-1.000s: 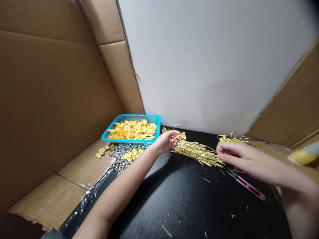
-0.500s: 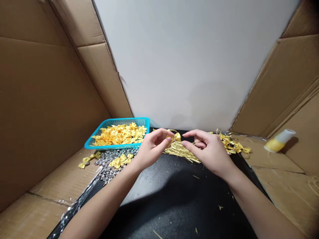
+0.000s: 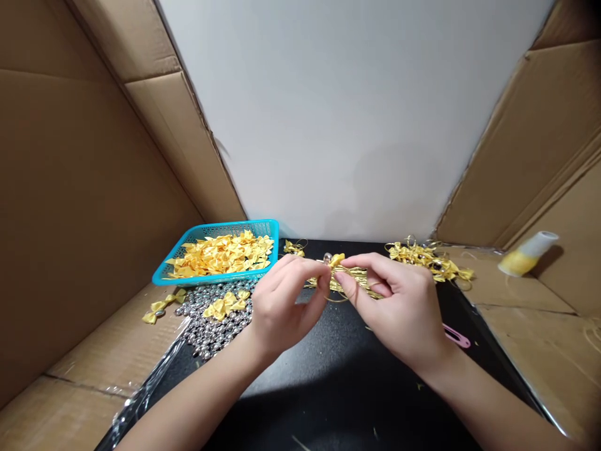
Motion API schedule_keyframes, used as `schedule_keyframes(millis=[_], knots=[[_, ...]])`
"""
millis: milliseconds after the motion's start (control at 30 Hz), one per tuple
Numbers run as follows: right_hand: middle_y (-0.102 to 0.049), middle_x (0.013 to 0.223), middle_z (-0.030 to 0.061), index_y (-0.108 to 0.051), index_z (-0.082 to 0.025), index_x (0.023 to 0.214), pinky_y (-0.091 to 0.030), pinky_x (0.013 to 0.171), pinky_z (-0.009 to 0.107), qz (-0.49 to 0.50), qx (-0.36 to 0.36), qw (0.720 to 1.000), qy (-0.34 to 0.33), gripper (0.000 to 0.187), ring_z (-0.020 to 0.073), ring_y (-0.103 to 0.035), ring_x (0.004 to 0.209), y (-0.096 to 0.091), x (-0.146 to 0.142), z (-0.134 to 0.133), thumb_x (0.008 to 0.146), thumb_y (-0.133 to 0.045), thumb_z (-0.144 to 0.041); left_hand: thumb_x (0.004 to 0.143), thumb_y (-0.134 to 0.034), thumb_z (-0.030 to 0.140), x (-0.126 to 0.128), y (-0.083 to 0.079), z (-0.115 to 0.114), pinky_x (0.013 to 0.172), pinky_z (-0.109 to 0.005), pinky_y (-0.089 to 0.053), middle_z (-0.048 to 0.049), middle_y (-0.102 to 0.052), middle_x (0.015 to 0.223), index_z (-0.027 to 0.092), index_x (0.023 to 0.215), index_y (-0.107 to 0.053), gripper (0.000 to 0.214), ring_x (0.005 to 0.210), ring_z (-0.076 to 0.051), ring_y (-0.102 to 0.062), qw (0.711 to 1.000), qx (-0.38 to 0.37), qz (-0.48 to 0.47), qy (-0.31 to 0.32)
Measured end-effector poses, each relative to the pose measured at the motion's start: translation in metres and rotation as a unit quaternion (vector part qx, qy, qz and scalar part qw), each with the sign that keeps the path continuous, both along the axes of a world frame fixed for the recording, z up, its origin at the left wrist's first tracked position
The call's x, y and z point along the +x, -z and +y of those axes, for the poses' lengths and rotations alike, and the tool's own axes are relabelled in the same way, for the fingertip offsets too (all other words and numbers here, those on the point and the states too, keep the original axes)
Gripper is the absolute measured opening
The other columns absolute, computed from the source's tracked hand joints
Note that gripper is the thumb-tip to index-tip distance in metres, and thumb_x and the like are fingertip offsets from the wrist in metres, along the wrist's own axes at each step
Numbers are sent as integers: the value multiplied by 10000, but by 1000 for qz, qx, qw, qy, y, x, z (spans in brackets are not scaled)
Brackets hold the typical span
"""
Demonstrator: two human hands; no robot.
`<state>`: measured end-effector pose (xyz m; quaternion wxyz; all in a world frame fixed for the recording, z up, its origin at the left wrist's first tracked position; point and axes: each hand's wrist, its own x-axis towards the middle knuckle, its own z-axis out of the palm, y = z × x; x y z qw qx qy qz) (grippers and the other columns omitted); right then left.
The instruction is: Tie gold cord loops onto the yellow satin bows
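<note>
Between my two hands, above the black tabletop, is a yellow ribbon bow [image 3: 337, 260] with a shiny silver bead [image 3: 327, 257] against it. My left hand [image 3: 288, 300] is closed in a pinch at the bow's left side, where thin gold cord runs; its fingertips hide the exact grip. My right hand [image 3: 397, 300] pinches the bow's right edge between thumb and forefinger. A loop of gold cord [image 3: 337, 300] hangs beneath the fingertips. Just behind lies a bundle of cut gold cords [image 3: 350, 279], partly covered by the hands.
At left, a blue basket [image 3: 159, 275] holds many yellow bows. Silver beads [image 3: 211, 326] spread before it, some bows on top. Finished-looking corded bows [image 3: 425, 260] pile at back right. A pink-handled tool [image 3: 456, 336] lies by my right wrist. A cone spool [image 3: 526, 254] stands right, near cardboard walls.
My hands have come together; the right fingers, apart before, now meet the bow. The bow and silver bead now show between the fingertips. The pink-handled tool has come into view.
</note>
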<state>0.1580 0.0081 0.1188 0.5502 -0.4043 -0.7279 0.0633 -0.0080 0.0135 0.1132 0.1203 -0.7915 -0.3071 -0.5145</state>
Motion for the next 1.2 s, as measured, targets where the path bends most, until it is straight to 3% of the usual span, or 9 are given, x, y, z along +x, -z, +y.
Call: schedule_keyframes(millis=[133,300,600,733,900,1033,1200], knots=[[-588,544,-40,-683,-191,794,-292,384,206,1,22,1000,-2,58,62,-422,412,0,0,-1,822,-634,-177,813,-612,37,2,0,-3,645,-264,-515,9,-688,743,221,888,-573,203,656,-132,-631,1000,0,-4,16],[-524,497,-58,-664,-175,740,-284,380,198,4,18,1000,-24,81,50,-356,401,-2,1,0,812,-628,-170,800,-641,40,1,4,-4,654,-261,-536,-9,-673,772,205,882,-573,196,703,-134,-649,991,-81,-93,52],[-661,575,-36,-679,-202,779,-330,378,214,15,101,994,-37,47,57,-416,391,2,-4,-8,809,-692,-168,819,-628,79,2,2,-8,637,-238,-534,-4,-657,760,210,879,-581,152,679,-121,-624,968,-160,-180,74],[-694,615,-27,-686,-199,816,-394,407,209,21,95,994,-57,42,65,-482,412,4,-6,-9,812,-696,-159,815,-665,147,6,-3,-9,600,-217,-542,-1,-646,720,206,804,-578,105,647,-118,-624,926,-248,-263,111],[-737,687,-9,-693,-201,849,-452,445,205,24,91,993,-69,59,78,-560,458,6,-8,-7,829,-675,-148,791,-705,191,9,-8,-7,564,-173,-530,22,-615,685,206,759,-584,126,610,-94,-596,834,-385,-350,183],[-754,740,22,-696,-187,854,-466,466,211,21,75,994,-70,36,86,-579,491,10,-8,-6,846,-664,-171,795,-702,173,9,-4,-3,589,-138,-518,31,-600,726,208,777,-615,95,619,-63,-572,768,-438,-393,255],[-737,701,1,-695,-192,858,-452,459,208,18,77,995,-67,46,73,-527,458,11,-6,-6,849,-656,-169,799,-711,177,8,-2,-2,609,-138,-524,27,-621,740,198,776,-628,88,617,-57,-581,747,-450,-409,270]])
